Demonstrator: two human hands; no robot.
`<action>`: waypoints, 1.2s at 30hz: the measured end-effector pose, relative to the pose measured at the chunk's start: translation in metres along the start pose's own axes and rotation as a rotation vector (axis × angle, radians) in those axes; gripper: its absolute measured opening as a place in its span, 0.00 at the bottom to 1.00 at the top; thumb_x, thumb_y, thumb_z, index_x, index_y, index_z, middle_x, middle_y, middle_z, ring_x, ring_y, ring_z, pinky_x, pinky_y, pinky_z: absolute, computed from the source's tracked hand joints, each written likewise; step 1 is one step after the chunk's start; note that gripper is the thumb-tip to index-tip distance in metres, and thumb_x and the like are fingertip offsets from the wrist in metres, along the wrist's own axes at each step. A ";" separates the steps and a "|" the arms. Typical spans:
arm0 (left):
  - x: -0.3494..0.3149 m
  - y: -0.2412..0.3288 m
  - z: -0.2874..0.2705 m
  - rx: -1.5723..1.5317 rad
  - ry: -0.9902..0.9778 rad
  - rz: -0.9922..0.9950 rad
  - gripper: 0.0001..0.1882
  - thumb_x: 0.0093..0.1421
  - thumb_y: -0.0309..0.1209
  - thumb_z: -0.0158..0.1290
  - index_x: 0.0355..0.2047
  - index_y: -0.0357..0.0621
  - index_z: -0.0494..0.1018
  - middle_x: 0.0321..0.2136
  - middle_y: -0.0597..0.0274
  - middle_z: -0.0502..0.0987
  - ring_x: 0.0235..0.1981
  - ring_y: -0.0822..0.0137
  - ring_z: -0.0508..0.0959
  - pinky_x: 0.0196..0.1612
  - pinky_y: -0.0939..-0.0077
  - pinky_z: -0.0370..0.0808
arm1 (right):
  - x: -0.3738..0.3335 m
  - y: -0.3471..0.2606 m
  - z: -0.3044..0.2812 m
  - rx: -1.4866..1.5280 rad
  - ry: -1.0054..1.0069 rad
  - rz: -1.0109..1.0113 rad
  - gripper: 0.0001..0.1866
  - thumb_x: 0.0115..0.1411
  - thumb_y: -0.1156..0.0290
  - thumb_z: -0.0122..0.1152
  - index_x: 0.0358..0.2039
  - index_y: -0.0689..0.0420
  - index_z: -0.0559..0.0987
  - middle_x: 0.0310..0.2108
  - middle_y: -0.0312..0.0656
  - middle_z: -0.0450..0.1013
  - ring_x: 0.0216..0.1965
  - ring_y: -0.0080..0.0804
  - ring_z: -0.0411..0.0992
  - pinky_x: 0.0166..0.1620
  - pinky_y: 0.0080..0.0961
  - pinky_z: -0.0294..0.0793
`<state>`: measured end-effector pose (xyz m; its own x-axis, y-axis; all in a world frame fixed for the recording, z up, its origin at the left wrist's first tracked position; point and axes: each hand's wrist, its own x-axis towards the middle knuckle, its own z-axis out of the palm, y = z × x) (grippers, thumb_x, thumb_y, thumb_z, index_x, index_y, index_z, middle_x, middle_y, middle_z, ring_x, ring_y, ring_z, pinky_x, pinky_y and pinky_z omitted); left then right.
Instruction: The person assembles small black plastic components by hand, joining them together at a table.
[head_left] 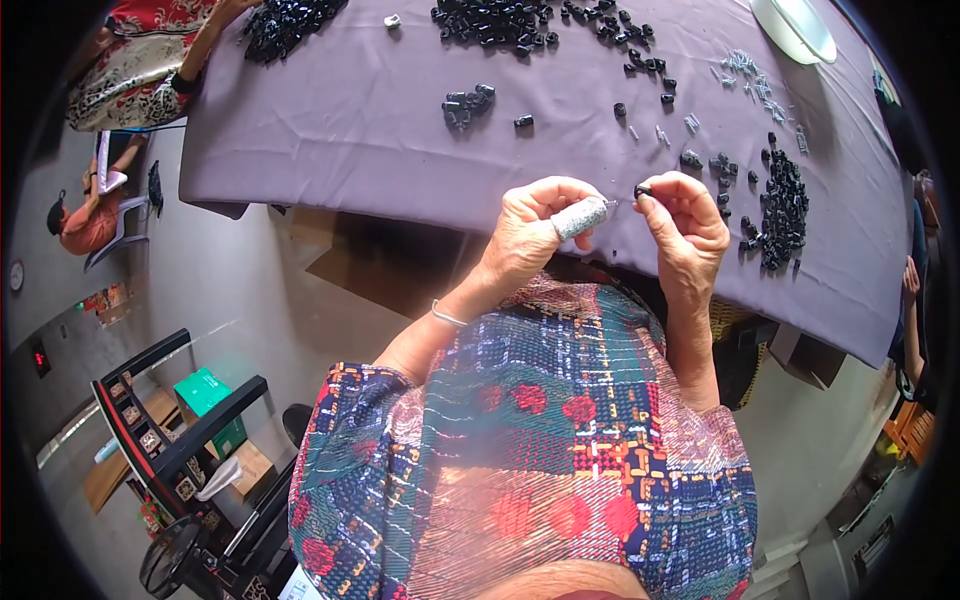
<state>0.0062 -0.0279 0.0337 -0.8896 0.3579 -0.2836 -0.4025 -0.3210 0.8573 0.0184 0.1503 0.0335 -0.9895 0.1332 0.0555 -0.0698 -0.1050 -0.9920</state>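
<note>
My left hand is closed round a short, speckled grey cylinder, which has a thin metal tip pointing right. Between the thumb and fingers of my right hand is a small black plastic part, level with that tip and a small gap away from it. Both hands are over the near edge of the table. Just beyond my right hand lie a few loose black parts, and farther right is a heap of smaller black pieces.
The purple tablecloth carries black part piles at the back and a small cluster nearer. Thin silvery pieces lie below a white bowl. Another person's arm reaches in at the far left.
</note>
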 end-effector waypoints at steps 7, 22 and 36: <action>0.000 0.000 0.004 0.048 0.049 0.060 0.07 0.56 0.25 0.58 0.35 0.38 0.76 0.26 0.67 0.76 0.25 0.80 0.73 0.27 0.86 0.73 | -0.010 -0.011 0.004 -0.167 -0.066 -0.115 0.11 0.54 0.87 0.59 0.39 0.65 0.76 0.36 0.37 0.73 0.36 0.20 0.72 0.41 0.15 0.71; -0.007 0.007 0.005 0.150 -0.002 0.034 0.08 0.57 0.23 0.56 0.38 0.36 0.76 0.29 0.63 0.77 0.26 0.78 0.74 0.31 0.84 0.72 | -0.011 -0.014 0.006 -0.273 -0.127 -0.190 0.10 0.51 0.88 0.60 0.34 0.66 0.76 0.34 0.40 0.73 0.36 0.23 0.70 0.40 0.17 0.69; -0.012 0.001 0.007 0.150 0.064 0.063 0.08 0.58 0.25 0.55 0.38 0.36 0.76 0.26 0.66 0.78 0.24 0.81 0.72 0.28 0.87 0.72 | -0.016 -0.016 0.010 -0.185 -0.131 -0.045 0.08 0.53 0.87 0.59 0.34 0.66 0.76 0.33 0.38 0.73 0.34 0.19 0.70 0.37 0.13 0.70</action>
<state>0.0185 -0.0266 0.0406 -0.9259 0.2830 -0.2502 -0.3131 -0.2044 0.9275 0.0336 0.1400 0.0492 -0.9947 0.0032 0.1027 -0.1021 0.0825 -0.9913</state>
